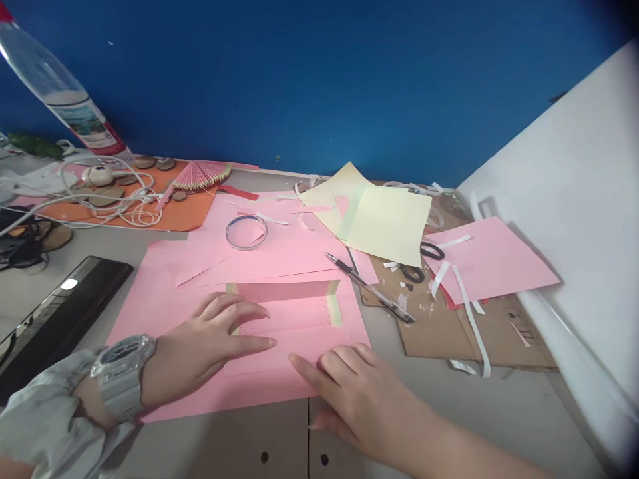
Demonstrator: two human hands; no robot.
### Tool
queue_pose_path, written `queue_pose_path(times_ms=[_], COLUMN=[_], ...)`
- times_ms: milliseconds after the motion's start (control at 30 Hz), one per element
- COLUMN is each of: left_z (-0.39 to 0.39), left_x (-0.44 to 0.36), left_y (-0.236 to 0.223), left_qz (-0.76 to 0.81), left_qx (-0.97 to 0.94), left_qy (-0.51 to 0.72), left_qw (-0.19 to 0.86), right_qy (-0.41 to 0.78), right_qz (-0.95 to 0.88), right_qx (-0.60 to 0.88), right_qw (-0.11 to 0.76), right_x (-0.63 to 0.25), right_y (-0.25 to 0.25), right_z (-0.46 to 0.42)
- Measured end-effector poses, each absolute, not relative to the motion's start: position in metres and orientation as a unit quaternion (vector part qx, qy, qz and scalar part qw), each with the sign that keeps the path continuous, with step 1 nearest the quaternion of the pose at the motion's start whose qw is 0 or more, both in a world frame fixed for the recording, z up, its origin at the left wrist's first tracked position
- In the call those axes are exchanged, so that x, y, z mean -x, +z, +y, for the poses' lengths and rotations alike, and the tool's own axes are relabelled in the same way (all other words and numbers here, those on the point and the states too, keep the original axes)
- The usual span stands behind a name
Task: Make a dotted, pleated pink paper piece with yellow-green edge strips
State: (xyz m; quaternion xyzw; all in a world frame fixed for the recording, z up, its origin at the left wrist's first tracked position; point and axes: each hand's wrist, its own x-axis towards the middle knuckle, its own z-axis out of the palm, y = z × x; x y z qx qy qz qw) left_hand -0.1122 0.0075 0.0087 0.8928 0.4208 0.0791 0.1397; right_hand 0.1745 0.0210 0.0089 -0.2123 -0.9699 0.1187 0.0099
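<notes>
A folded pink paper piece (284, 311) with pale green strips and small dots at both ends lies on a larger pink sheet (164, 266). My left hand (219, 332), with a watch on its wrist, rests over the left end of the folded piece, its fingers stretched out and apart. Near the front edge of the paper, my right hand (357, 392) lies with the index finger extended onto the pink surface and the other fingers bent. Neither hand grips anything that I can see. A black pen (372, 287) lies to the right of the folded piece.
Behind are a tape ring (246, 232), pale yellow sheets (389, 219) and a pink paper fan (202, 174). Scissors (412, 273) and white strips (472, 319) lie on cardboard (419, 339). At left are a bottle (74, 106), cables (140, 199) and a black case (64, 319).
</notes>
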Motion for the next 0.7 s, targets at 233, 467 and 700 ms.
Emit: queue_pose_path(times_ms=[233, 467, 700], left_z=[0.005, 0.003, 0.002], left_x=[0.113, 0.109, 0.109], left_y=[0.006, 0.009, 0.01], left_qz=[0.431, 0.449, 0.448], left_qx=[-0.886, -0.872, -0.873], left_qy=[0.087, 0.106, 0.109], left_qw=[0.149, 0.162, 0.156], right_qy=[0.142, 0.126, 0.117], right_qz=[-0.957, -0.95, -0.946], right_qx=[0.252, 0.285, 0.303], right_qw=[0.004, -0.004, -0.022], right_x=[-0.203, -0.219, -0.232], right_y=[0.011, 0.015, 0.012], right_z=[0.025, 0.028, 0.023])
